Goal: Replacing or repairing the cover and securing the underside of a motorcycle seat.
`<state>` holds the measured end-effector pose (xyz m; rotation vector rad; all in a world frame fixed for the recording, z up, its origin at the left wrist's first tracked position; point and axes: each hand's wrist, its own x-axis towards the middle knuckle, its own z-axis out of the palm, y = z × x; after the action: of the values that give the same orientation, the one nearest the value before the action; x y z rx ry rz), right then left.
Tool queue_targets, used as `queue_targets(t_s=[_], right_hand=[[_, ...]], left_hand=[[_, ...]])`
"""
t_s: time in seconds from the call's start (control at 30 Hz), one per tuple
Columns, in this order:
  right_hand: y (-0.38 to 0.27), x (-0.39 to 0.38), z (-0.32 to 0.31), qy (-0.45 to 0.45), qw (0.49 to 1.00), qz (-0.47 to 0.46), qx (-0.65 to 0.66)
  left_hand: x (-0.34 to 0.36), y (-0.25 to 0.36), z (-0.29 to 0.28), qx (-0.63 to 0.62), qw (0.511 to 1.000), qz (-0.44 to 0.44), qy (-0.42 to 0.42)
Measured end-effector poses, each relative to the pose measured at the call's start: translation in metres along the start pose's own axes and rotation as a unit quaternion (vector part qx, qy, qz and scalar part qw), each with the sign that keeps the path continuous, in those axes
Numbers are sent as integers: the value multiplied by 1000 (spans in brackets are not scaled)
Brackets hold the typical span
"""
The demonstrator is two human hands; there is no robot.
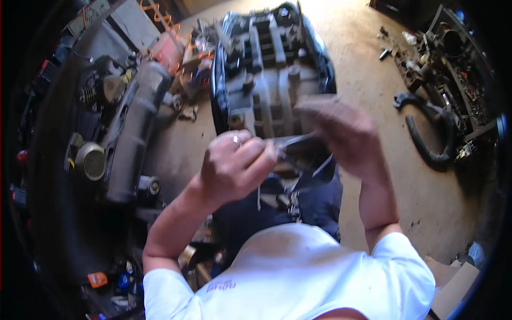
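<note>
My left hand [234, 160], with a ring on one finger, is closed, its fingertips pinching one end of a thin grey strip [293, 141] whose kind I cannot make out. That strip runs across to my right hand [346, 130], which is smeared by motion, so its grip is unclear. Loose pale strands hang below the strip. Just beyond both hands lies an upturned seat base [266, 85], long and ribbed, with a glossy black cover around its edges. Its near end is partly hidden by my hands.
On the left, a large grey cylinder [140, 128] stands beside several dusty machine parts. An orange coiled hose [165, 21] hangs at the back left. To the right, metal parts are heaped on the floor near a curved black tube [426, 141]. Cardboard [456, 290] lies at the lower right.
</note>
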<state>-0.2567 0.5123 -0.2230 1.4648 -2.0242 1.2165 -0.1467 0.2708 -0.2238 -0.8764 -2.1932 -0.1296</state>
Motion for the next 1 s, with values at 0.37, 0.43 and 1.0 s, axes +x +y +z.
queue_targets(t_s=[0.37, 0.43, 1.0], right_hand=[[5, 0, 19, -13, 981, -189, 31], [11, -4, 18, -10, 985, -150, 83], [20, 8, 17, -53, 695, 115, 708]], left_hand=[[-2, -8, 16, -127, 990, -53, 22], [2, -9, 18, -135, 989, -62, 26], [-1, -24, 12, -185, 979, -58, -59]])
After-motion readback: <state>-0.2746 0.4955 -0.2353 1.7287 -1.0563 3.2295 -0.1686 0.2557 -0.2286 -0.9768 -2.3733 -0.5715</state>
